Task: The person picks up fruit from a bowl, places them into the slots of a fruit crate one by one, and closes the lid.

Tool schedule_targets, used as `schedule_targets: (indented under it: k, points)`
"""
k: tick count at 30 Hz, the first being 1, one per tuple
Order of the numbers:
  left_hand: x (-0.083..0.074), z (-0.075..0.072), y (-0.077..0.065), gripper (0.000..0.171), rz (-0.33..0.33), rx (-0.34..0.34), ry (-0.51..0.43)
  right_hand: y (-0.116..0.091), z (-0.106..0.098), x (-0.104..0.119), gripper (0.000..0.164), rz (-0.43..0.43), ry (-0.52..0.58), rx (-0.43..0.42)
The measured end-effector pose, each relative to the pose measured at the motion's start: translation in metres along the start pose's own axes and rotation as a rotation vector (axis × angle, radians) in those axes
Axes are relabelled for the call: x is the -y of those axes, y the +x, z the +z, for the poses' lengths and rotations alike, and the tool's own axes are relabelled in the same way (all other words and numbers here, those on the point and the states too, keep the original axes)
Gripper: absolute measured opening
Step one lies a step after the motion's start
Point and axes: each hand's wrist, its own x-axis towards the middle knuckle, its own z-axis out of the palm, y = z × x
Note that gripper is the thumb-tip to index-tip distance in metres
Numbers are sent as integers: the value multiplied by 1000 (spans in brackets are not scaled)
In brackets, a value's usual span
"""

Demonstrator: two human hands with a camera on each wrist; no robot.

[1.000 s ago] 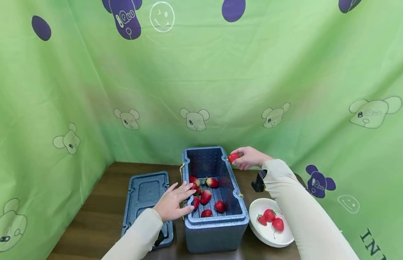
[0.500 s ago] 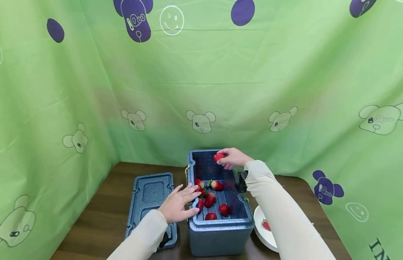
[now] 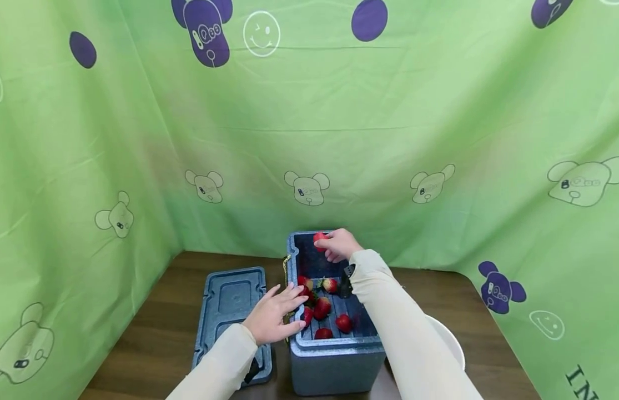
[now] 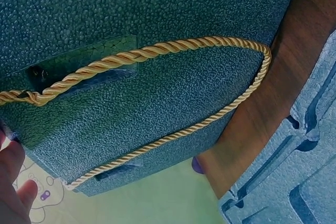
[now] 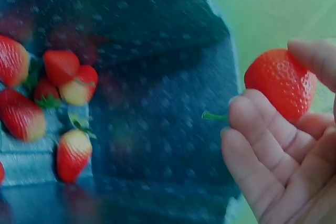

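The right hand (image 3: 342, 245) pinches a strawberry (image 3: 320, 241) above the far end of the box (image 3: 336, 372). The left hand (image 3: 273, 316), fingers extended, rests on the box's left side. More strawberries (image 3: 322, 308) lie inside the box, a lid (image 3: 233, 300) left of it, a bowl (image 3: 450, 340) right of it.

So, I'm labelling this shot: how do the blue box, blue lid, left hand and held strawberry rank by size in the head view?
Blue box
Blue lid, partly hidden by the left sleeve
Left hand
Held strawberry
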Motion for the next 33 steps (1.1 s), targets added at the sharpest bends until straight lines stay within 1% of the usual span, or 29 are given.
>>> schedule_targets:
  k: [3,7,10,16,20,26,33]
  points:
    - [1,2,-1,51,-4,-9,-9,5,12,-3,31,35,0,-14]
    - [2,7,-3,51,9,0,-18,10,25,-10,38,79,-20,-20]
    - [2,9,-3,51,10,4,-20,14,31,-13,41,87,-38,-25]
    - [4,5,0,52,-15,6,-10,18,37,-13,40,89,-44,-10]
    - [4,2,2,53,-20,8,-6,19,40,-15,39,101,-47,8]
    - [5,3,3,52,-19,8,-7,20,47,-23,41,116,-54,26]
    - [6,4,2,51,-20,7,-3,24,58,-33,45,120,-64,80]
